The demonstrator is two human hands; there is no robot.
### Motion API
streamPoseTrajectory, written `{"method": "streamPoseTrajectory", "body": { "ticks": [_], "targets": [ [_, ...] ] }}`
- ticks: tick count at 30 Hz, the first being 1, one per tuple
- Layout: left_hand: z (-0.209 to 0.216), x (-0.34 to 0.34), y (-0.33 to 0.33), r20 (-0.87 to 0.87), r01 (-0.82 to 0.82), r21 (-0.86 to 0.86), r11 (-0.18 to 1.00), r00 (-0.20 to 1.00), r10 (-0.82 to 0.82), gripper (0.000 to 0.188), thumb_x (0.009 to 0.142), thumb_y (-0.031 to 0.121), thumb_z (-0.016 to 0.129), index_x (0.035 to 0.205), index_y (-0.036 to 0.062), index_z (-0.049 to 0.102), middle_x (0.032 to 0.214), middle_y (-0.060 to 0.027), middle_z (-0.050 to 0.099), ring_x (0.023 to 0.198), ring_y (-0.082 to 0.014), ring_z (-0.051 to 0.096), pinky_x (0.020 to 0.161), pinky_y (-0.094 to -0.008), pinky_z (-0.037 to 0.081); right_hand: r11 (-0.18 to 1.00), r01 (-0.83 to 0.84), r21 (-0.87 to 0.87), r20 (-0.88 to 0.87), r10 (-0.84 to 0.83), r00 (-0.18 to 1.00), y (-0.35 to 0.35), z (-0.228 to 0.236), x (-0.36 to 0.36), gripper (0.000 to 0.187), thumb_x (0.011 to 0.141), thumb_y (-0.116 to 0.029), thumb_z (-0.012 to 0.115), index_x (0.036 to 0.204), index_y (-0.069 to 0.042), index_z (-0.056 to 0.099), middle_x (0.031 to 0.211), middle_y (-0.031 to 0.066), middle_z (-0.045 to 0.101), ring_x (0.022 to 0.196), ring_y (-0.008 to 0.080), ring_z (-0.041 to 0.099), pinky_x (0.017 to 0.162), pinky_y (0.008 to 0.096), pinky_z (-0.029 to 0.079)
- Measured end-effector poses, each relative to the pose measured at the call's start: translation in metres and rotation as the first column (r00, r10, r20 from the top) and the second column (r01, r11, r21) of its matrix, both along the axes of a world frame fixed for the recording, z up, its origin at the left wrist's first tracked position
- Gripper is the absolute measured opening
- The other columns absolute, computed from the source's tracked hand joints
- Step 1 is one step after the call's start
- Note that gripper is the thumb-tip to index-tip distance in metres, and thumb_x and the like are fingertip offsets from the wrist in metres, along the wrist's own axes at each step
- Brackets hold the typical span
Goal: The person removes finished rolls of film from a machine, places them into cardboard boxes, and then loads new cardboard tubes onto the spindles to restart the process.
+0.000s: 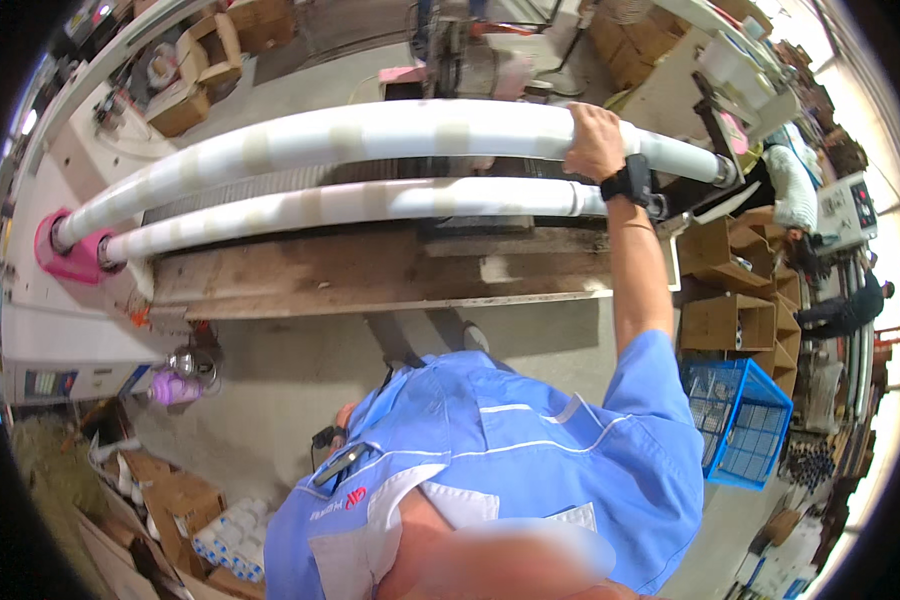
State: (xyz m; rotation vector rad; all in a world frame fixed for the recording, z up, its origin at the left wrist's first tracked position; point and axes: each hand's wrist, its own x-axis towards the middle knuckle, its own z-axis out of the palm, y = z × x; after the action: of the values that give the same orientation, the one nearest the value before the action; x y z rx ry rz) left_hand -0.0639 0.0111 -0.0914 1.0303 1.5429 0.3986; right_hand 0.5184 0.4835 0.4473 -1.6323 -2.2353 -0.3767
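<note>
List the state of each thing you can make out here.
Upper white roll in the picture: horizontal, right hand laid on it
Lower white roll: horizontal, apart from the upper one
Pink bracket: at both rolls' left ends
Black wristband: worn on the right wrist
Cardboard box at right: open
Blue crate: standing on the floor

Smooth, glossy rollers (360, 134); matt cardboard box (727, 322)

Two long white rollers (300, 142) lay by the right hand (596, 142), one touching it and one on its wrist side. One black wristband (625, 183) sat just behind it; one blue crate (738, 425) and two other people (795, 190) were to its right.
</note>
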Motion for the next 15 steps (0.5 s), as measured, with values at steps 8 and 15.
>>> {"method": "streamPoseTrajectory", "body": {
  "ticks": [8, 15],
  "targets": [
    [0.012, -0.003, 0.015, -0.215, 0.156, 0.006, 0.988, 0.965, -0.151, 0.03, 0.094, 0.019, 0.064, 0.116, 0.0001, 0.068, 0.108, -0.0085, 0.072, 0.1, -0.0172, 0.065, 0.091, -0.0291, 0.05, 0.999, 0.032, 0.043, -0.036, -0.031, 0.999, -0.003, -0.004, -0.002, 0.065, 0.053, -0.006, 0.071, 0.117, -0.006, 0.06, 0.115, 0.0139, 0.066, 0.115, 0.0323, 0.058, 0.102, 0.0431, 0.041],
    [-0.008, -0.009, 0.02, -0.009, -0.069, -0.024, 0.997, 0.998, 0.069, 0.03, 0.093, 0.018, 0.064, 0.116, -0.0002, 0.068, 0.108, -0.0091, 0.072, 0.099, -0.0173, 0.065, 0.09, -0.0294, 0.05, 0.998, 0.037, 0.04, -0.043, -0.035, 0.998, -0.005, -0.005, 0.003, 0.063, 0.055, -0.006, 0.07, 0.117, -0.007, 0.059, 0.116, 0.014, 0.065, 0.115, 0.0325, 0.058, 0.103, 0.0431, 0.039]
  ]
}}
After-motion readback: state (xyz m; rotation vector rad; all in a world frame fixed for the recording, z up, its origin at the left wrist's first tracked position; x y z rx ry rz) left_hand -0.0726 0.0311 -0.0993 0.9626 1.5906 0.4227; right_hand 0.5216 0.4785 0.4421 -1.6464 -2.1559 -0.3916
